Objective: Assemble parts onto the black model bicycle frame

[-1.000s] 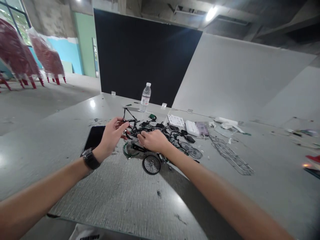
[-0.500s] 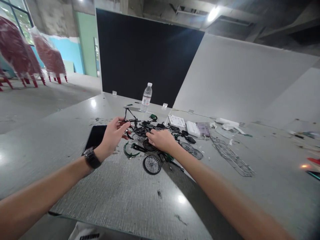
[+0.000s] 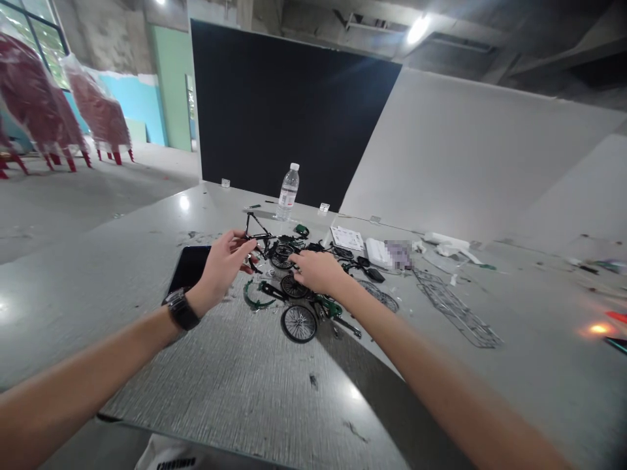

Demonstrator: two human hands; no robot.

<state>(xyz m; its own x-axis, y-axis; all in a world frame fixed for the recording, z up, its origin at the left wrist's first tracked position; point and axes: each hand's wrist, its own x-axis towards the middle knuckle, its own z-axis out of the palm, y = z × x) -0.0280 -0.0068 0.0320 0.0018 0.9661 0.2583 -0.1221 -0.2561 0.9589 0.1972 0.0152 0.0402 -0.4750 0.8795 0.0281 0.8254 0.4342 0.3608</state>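
Note:
My left hand (image 3: 226, 262) has its thumb and fingers closed on the black frame of a model bicycle (image 3: 258, 234), which sticks up past the fingertips. Over the pile of parts, my right hand (image 3: 316, 269) pinches the edge of a small black spoked wheel (image 3: 282, 256), tilted up toward me. Just below those fingers a second wheel (image 3: 292, 286) lies among the parts. Nearer me is a third wheel (image 3: 299, 324), flat on the table. A green curved part (image 3: 255, 297) and a black crank-like piece (image 3: 271, 290) lie between the hands.
A water bottle (image 3: 288, 190) stands behind the parts, before a black panel (image 3: 289, 111). A dark tablet (image 3: 189, 266) lies by my left wrist. Right of the pile are a printed sheet (image 3: 347, 238), a white packet (image 3: 377, 253) and a grey parts sprue (image 3: 455, 310).
My right hand has shifted slightly right, and the wheel at its fingertips has tipped up from lying flatter. My left hand stays nearly still with the bicycle frame.

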